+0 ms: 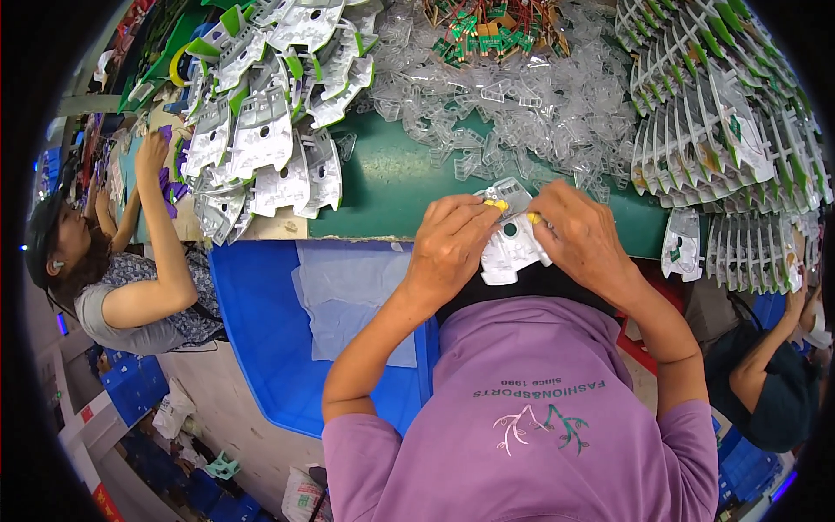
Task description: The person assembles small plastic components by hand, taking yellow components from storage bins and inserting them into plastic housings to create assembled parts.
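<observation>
Just past the near edge of the bench, a white plastic shell point(513, 252) with a round dark hole is held between my hands. My left hand point(450, 244) is closed on its left side. From the other side my right hand point(581, 233) grips the shell's upper right edge with bent fingers. Small yellow covers show at fingertips of both hands. A clear plastic piece point(504, 189) appears at the shell's far end; how it is joined there I cannot make out. Whether my right fingers also hold something small is hidden.
A heap of clear plastic pieces point(513, 122) covers the green bench point(383, 187), with green circuit boards point(491, 39) behind. White shells are stacked left point(265, 130) and right point(722, 130). A blue bin point(261, 348) stands below at left. Other people work at both sides.
</observation>
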Motion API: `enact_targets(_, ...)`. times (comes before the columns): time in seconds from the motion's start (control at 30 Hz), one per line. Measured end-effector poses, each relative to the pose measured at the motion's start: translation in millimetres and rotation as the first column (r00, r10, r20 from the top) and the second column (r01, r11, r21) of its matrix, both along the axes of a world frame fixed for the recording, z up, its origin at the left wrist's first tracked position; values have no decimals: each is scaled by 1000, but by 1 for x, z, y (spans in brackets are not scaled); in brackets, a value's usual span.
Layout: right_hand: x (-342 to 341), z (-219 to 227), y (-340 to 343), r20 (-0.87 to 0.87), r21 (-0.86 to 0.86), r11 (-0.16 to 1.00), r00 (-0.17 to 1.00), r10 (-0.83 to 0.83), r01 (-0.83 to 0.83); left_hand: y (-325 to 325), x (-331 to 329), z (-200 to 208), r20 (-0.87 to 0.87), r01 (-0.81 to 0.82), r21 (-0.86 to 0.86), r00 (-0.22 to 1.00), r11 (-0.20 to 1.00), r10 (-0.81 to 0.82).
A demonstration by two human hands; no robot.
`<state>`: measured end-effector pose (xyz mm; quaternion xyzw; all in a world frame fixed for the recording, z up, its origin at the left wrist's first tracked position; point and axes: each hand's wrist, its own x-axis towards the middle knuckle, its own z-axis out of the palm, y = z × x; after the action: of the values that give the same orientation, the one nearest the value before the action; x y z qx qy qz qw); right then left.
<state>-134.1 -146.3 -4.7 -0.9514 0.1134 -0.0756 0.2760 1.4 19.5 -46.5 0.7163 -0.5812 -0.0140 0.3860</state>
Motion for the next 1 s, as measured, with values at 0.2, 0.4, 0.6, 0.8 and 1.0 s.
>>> enact_targets(0.2,-7,7,-1,41,12,999,999,36,-37,-9,-3,-7,-324,-70,-144,946,987,20)
enact_targets(0.4,-8,14,-2,122,207,978,992,-38,12,-13,12,5,-212,250,111,952,962,-223)
enact_targets(0.6,-25,20,9,159,390,919,987,-2,-61,-11,7,-1,-184,212,64,963,975,-197)
enact_targets(0.8,-29,-6,34,276,-62,997,959,59,-44,-9,5,-1,-231,194,70,957,978,-174)
enact_targets(1.0,-32,-3,39,246,92,995,968,-46,24,-5,11,-2,-313,221,45,929,974,-196)
